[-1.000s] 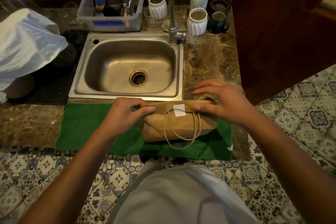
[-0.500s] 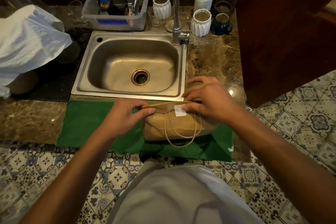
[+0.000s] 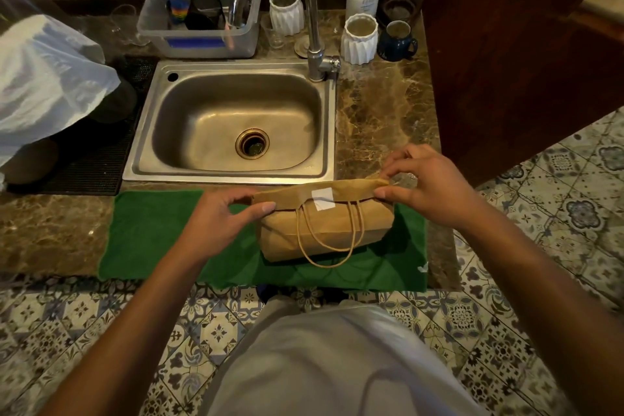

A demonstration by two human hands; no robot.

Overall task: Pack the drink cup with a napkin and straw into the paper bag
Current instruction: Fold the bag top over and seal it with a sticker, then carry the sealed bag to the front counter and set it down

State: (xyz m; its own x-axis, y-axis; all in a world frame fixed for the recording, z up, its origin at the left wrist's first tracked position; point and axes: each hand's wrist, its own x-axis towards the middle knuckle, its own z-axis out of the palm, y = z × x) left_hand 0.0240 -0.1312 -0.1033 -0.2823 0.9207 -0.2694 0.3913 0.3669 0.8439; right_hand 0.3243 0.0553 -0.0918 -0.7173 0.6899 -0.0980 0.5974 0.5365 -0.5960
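You are at the closing step. The paper bag (image 3: pixel 324 223) stands on the green towel (image 3: pixel 152 236) on the table (image 3: pixel 381 118), just in front of the sink (image 3: pixel 233 176). Its top is folded over and a white sticker (image 3: pixel 323 199) sits on the fold. Your left hand (image 3: pixel 219 223) pinches the left end of the fold, and your right hand (image 3: pixel 429 186) pinches the right end. The cup, napkin and straw are not visible; probably they are inside. Next, I think, you should press the fold flat and release.
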